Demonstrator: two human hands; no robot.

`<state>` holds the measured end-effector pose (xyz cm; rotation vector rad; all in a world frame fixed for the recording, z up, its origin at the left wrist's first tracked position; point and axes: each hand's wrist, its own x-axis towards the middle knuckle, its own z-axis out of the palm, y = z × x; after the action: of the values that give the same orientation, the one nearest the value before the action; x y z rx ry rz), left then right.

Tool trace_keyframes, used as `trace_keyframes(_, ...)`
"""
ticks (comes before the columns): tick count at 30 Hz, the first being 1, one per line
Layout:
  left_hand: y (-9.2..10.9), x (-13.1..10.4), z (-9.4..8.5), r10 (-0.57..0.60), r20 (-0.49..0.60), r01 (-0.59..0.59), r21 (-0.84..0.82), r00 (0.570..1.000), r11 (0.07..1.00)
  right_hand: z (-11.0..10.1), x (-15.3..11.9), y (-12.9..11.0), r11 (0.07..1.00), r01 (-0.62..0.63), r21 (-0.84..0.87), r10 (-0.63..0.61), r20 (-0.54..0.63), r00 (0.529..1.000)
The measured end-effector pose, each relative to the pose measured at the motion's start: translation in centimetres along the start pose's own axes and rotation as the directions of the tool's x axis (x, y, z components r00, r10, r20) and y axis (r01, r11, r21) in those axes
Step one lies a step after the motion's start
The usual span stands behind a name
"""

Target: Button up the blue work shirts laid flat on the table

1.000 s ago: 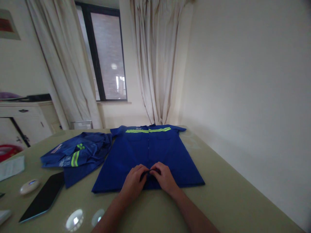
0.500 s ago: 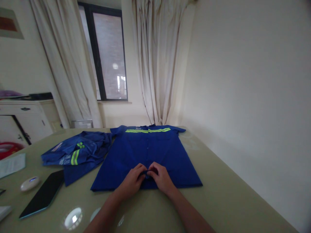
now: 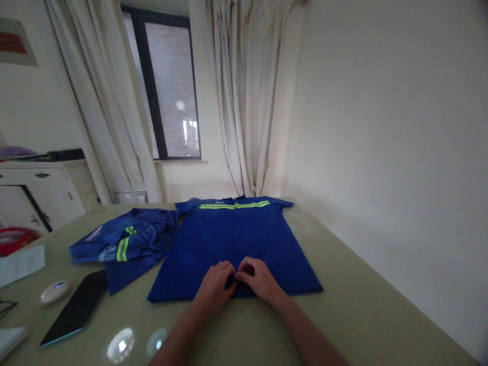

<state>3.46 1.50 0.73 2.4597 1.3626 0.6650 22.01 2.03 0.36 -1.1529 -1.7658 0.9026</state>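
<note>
A blue short-sleeved work shirt (image 3: 213, 239) with yellow-green reflective stripes across the chest lies flat, front up, its collar at the far end. Low on the button front, close to the hem, both hands meet. My left hand (image 3: 217, 284) is closed with its fingertips pinching the shirt's front edge. Beside it, my right hand (image 3: 259, 278) curls thumb against forefinger on the same edge. The fingertips nearly touch each other. Whether a button sits between them is hidden.
To the left lies a crumpled blue garment (image 3: 141, 239) with reflective stripes. Nearer are a black tablet (image 3: 76, 307), a white oval gadget (image 3: 54, 292) and a paper sheet (image 3: 23, 265). A wall (image 3: 389, 152) runs along the right of the table (image 3: 362, 305).
The view has shifted slightly, so everything sits a little further right. My right hand's fingers have moved slightly at the shirt front; both hands stay at the same spot near the hem.
</note>
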Motion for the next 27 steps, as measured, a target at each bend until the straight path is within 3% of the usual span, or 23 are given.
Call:
trace_keyframes(6, 0.4, -0.2, 0.0, 0.071, -0.058, -0.072, -0.007, 0.996, 0.997, -0.8, 0.3, 0.5, 1.0, 0.004, -0.028, -0.004, -0.013, 1.0)
trace_keyframes(11, -0.4, -0.1, -0.7, -0.012, -0.049, 0.01, -0.036, 0.999, 0.999, -0.9, -0.1, 0.3, 0.999, -0.051, -0.008, 0.051, 0.043, 0.998)
trace_keyframes(14, -0.8, -0.1, -1.2, -0.029, -0.028, 0.029, -0.012, 0.999, 1.0, -0.6, -0.3, 0.1, 1.0, -0.021, 0.002, 0.021, 0.078, 0.997)
trace_keyframes(17, -0.8, -0.2, -1.5, -0.019, -0.077, 0.022, 0.045, 0.997, 0.999, -0.2, -0.2, 0.0, 0.99, 0.058, -0.128, -0.055, 0.029, 0.998)
trace_keyframes(20, -0.6, -0.3, -1.7, -0.016, -0.129, 0.024, 0.059, 0.992, 0.998, 0.2, 0.1, 0.2, 0.969, 0.038, -0.242, -0.054, -0.06, 0.997)
trace_keyframes(27, -0.8, -0.5, -2.3, 0.095, -0.1, -0.101, -0.051, 0.99, 0.994, 0.2, 0.6, 0.4, 0.989, -0.056, -0.139, 0.041, -0.107, 0.993)
